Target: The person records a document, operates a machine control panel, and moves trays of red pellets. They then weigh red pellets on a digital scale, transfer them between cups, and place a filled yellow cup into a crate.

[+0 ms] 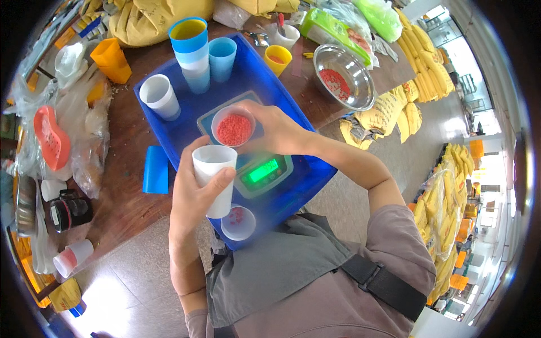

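Observation:
My left hand (189, 188) is closed around a tall white plastic cup (212, 186), thumb on its near side; the cup's inside is mostly out of sight. Just beyond it, my right hand (276, 129) grips a translucent cup of red pellets (234, 129) by its side. That cup is over the platform of a digital scale (282, 177) with a lit green display; whether it touches the platform I cannot tell. Below the scale, another cup (238, 224) with a few red pellets stands at the near end of the blue tray (307, 188).
Stacked blue and white cups (190, 50), a lone blue cup (222, 59) and a white cup (159, 97) stand in the tray's far part. Right of it are a yellow cup (277, 59) and a steel bowl (360, 93) with red pellets. Plastic bags (90, 135) crowd the left.

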{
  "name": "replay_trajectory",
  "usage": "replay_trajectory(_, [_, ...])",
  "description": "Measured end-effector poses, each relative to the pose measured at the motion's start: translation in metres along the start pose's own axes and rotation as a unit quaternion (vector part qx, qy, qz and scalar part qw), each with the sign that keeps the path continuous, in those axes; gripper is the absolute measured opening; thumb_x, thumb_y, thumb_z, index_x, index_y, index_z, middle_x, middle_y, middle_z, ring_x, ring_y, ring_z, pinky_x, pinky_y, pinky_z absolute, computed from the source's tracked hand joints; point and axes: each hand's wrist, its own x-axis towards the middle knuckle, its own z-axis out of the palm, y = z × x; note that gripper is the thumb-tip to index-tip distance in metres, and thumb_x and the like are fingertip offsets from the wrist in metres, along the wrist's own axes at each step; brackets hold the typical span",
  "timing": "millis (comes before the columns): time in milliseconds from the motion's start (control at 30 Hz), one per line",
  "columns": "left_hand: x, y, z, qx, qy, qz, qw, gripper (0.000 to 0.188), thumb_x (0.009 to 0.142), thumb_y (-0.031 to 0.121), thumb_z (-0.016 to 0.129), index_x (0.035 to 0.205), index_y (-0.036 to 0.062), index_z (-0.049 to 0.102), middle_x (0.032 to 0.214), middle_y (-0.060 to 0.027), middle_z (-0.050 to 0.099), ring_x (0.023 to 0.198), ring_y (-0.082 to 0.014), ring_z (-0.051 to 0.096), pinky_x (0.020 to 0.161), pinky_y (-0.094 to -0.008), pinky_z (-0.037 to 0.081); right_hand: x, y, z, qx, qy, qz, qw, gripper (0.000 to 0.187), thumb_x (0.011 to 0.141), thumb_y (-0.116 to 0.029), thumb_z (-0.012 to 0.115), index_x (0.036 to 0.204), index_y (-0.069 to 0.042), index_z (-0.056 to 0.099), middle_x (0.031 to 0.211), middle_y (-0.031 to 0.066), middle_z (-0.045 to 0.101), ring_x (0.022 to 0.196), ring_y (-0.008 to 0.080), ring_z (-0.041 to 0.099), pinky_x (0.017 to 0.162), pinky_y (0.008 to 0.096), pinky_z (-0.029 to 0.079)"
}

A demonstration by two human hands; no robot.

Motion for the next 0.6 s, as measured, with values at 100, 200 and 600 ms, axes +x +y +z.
replay_trajectory(100, [0.0,0.002,0.0,0.019,-0.017,0.008,1.0,0.075,0.082,0.03,0.085,0.136,-0.0052,0.047,0.116,-0.0161,0.065,0.103,-0.0212,0.066,0.088,-0.033,0.054,0.007,-0.017,-0.002,-0.117,0.055,-0.12,0.984,0.053,0.079,-0.017,0.081,0.127,-0.007,0.06,0.128,0.0121,0.064,0.125,0.03,0.059,0.109,0.0453,0.045])
replay_trajectory(200, [0.0,0.008,-0.002,0.021,-0.031,0.023,0.999,0.063,0.082,0.02,0.082,0.132,-0.0017,0.05,0.116,-0.0137,0.065,0.103,-0.0188,0.065,0.088,-0.0331,0.053,0.014,-0.042,-0.007,-0.383,0.103,-0.266,0.878,0.039,0.083,-0.015,0.072,0.121,-0.012,0.064,0.124,0.0057,0.064,0.126,0.0241,0.057,0.112,0.0491,0.043])
replay_trajectory(600, [-0.025,0.036,-0.007,-0.014,0.092,0.138,0.986,0.072,0.072,0.003,0.084,0.134,-0.0001,0.047,0.121,-0.0118,0.061,0.112,-0.0202,0.061,0.096,-0.0345,0.051,0.035,-0.108,0.008,-0.478,0.203,-0.405,0.753,0.034,0.084,-0.02,0.064,0.117,-0.013,0.066,0.121,0.0022,0.06,0.13,0.0221,0.051,0.118,0.0525,0.038])
